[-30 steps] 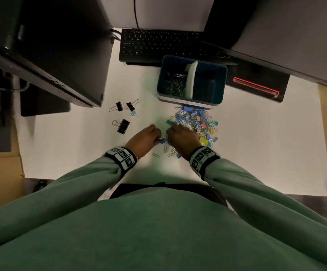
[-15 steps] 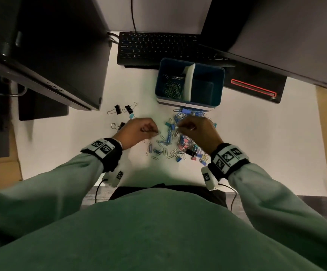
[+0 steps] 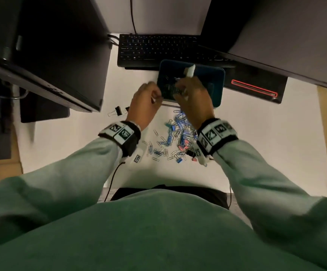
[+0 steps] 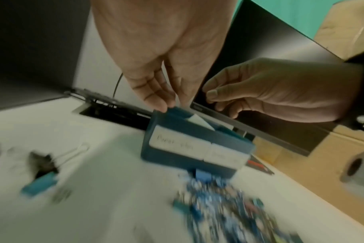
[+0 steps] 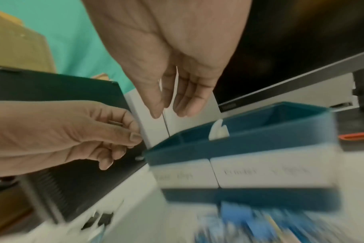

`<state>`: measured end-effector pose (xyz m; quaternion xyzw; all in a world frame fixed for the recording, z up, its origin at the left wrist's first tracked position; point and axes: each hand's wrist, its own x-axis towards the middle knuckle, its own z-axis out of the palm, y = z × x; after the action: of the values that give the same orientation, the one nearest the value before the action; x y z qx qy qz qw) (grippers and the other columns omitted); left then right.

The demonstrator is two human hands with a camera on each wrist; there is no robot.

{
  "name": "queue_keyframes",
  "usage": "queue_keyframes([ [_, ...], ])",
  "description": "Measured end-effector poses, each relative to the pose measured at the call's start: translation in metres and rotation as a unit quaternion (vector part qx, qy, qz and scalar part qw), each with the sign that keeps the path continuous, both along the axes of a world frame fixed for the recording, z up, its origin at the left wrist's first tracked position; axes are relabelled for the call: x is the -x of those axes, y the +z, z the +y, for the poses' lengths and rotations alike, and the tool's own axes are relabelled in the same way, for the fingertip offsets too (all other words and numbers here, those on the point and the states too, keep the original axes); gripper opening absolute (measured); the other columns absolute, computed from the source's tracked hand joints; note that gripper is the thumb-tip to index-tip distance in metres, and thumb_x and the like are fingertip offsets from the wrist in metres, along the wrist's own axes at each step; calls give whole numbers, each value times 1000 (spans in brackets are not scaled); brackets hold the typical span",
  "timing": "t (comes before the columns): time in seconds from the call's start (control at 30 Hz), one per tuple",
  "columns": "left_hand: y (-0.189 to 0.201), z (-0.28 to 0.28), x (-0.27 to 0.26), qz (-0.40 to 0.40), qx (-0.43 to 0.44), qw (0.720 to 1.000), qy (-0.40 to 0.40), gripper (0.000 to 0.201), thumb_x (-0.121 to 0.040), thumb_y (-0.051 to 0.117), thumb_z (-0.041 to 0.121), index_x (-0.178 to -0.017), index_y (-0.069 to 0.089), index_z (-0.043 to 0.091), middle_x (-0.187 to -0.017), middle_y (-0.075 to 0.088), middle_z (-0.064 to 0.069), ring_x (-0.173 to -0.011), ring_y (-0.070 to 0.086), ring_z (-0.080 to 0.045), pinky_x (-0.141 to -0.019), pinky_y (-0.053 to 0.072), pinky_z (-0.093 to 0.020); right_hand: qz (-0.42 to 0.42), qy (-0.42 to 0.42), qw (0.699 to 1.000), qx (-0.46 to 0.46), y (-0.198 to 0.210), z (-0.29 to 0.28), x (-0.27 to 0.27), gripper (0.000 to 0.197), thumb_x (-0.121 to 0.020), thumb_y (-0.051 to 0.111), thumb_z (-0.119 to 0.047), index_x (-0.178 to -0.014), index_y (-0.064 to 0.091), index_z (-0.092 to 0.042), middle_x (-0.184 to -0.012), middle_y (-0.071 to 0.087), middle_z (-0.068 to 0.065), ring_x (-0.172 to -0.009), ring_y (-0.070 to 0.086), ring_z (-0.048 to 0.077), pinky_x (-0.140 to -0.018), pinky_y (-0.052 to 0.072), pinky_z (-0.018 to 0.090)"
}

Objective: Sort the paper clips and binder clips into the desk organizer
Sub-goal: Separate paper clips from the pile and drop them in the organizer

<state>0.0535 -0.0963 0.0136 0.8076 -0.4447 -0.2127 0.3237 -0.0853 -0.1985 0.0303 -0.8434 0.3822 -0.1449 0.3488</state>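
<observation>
**Two hands over the blue organizer**

Two hands hover at the desk organizer (image 3: 220,89), a blue box with a white divider (image 3: 190,71), standing near the far edge of the white tabletop (image 3: 256,133) just in front of a black keyboard (image 3: 154,49). The left hand (image 3: 146,102) sits at the organizer's left wall, thumb and forefinger pinched on a small metal paper clip (image 5: 115,123). The right hand (image 3: 195,98) hangs above the left compartment, fingers (image 5: 189,100) straight and pointing down, thumb a little apart from them, nothing visible between them. That compartment already holds a tangle of paper clips (image 3: 170,89).

Two white labels (image 5: 266,172) cover the organizer's front wall. The writing is blurred; the left one appears to read "Paper clips", the right one starts with something like "Binder".

On the tabletop toward the near edge lies a mixed pile of clips (image 3: 178,133), blue, pink and silver. Black binder clips (image 3: 117,111) lie apart, to the left of the left hand. A dark device with a red lit outline (image 3: 254,89) rests right of the organizer.
</observation>
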Motion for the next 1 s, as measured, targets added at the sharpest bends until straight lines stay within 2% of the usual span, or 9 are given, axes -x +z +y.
queue_keyframes([
  [0.13, -35, 30, 30, -6, -132, 983, -130, 17, -90, 63, 23, -105, 58, 18, -109, 50, -3, -87, 57, -14, -78, 49, -25, 167, 111, 979, -24, -35, 43, 53, 18, -88, 65, -23, -103, 61, -15, -106, 62, 4, -84, 61, 14, -72, 55, 27],
  [0.2, -52, 29, 42, -30, -176, 966, -185, 29, -87, 66, 28, -115, 57, 22, -115, 45, -4, -97, 54, -18, -83, 51, -32, 252, 165, 953, -16, -53, 59, 72, 27, -87, 66, -26, -110, 60, -14, -111, 58, 6, -91, 61, 20, -68, 53, 28],
  [0.27, -61, 25, 50, -55, -192, 958, -205, 34, -86, 67, 27, -118, 57, 20, -114, 44, -7, -101, 52, -23, -82, 51, -38, 285, 188, 940, 6, -64, 66, 83, 31, -86, 66, -27, -113, 59, -12, -115, 55, 8, -101, 58, 26, -68, 55, 34],
  [0.37, -68, 24, 51, -55, -185, 961, -197, 23, -87, 65, 22, -109, 61, 14, -107, 46, -9, -96, 53, -25, -81, 51, -39, 282, 181, 942, 16, -67, 61, 91, 30, -87, 64, -26, -113, 59, -12, -119, 53, 9, -106, 57, 27, -70, 57, 36],
  [0.43, -70, 25, 47, -33, -179, 963, -196, 18, -87, 65, 19, -104, 62, 12, -106, 47, -11, -92, 55, -25, -83, 50, -39, 286, 168, 943, 19, -65, 54, 97, 30, -88, 62, -26, -116, 59, -13, -123, 53, 9, -110, 55, 27, -78, 57, 41],
  [0.57, -72, 28, 35, -12, -194, 963, -185, 19, -85, 67, 18, -101, 63, 9, -108, 49, -12, -88, 57, -25, -84, 46, -31, 297, 148, 941, 64, -62, 46, 104, 34, -87, 64, -23, -119, 58, -14, -126, 51, 12, -115, 50, 27, -89, 54, 44],
  [0.73, -77, 38, 27, 18, -162, 975, -149, 20, -78, 74, 14, -95, 65, 8, -103, 52, -9, -80, 58, -19, -83, 51, -30, 225, 186, 953, 81, -56, 61, 77, 32, -89, 60, -19, -120, 58, -11, -121, 54, 9, -108, 52, 23, -88, 51, 34],
  [0.9, -73, 46, 14, 21, -121, 985, -121, 11, -80, 72, 10, -89, 68, 5, -97, 56, -12, -76, 60, -21, -77, 51, -28, 268, 253, 927, 71, -65, 80, 62, 38, -90, 56, -12, -128, 52, -7, -129, 49, 13, -113, 52, 27, -90, 51, 38],
  [1.0, -71, 49, 1, -4, -116, 988, -100, 4, -81, 69, 8, -85, 68, 6, -93, 57, -12, -75, 59, -21, -74, 49, -28, 252, 272, 927, 65, -66, 84, 59, 39, -90, 55, -9, -129, 53, -8, -130, 51, 13, -112, 54, 27, -87, 52, 39],
])
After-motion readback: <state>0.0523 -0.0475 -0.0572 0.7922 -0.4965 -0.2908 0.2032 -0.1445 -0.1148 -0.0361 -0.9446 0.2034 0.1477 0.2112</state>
